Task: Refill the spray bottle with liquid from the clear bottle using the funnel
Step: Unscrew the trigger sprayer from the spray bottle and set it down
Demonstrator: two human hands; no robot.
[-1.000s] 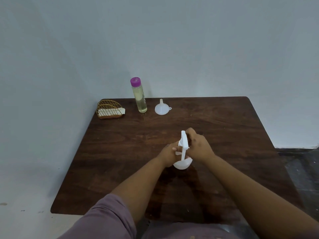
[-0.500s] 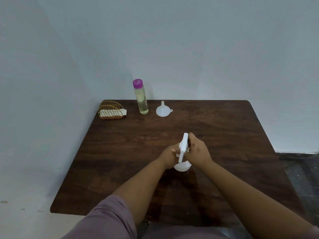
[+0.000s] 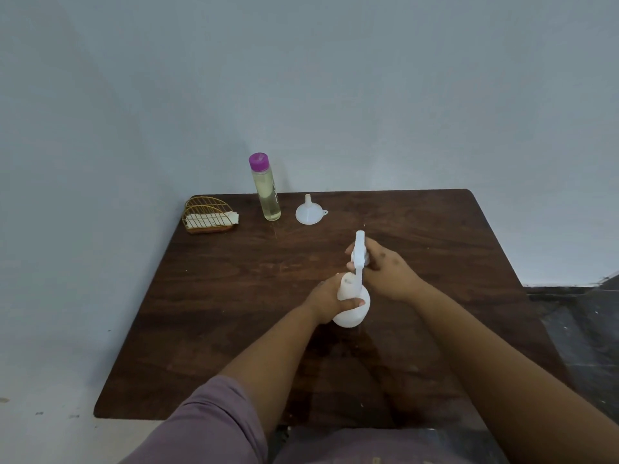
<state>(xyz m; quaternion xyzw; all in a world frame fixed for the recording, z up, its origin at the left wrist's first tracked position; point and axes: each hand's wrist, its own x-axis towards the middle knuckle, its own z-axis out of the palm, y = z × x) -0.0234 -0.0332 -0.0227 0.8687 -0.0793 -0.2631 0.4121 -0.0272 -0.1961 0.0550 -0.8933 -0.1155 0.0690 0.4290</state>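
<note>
Sprayer (image 3: pixel 359 249) now lifts clear, tube trailing; my right hand (image 3: pixel 385 269) grips it, left hand (image 3: pixel 330 298) grips bottle (image 3: pixel 351 306) mid-frame. Neck open; funnel (image 3: pixel 308 214) next.

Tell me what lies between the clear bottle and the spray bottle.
Only bare tabletop. In the head view, nothing lies between the clear bottle and the spray bottle; the funnel sits to the side.

Looks like a plain room in somebody's home, not a lab or shop: a dark brown wooden bench (image 3: pixel 234 313) shoved into a corner of bare pale painted walls (image 3: pixel 368 95), with a small gold wire holder of white napkins (image 3: pixel 209 216) at the bench's far left corner.
</note>
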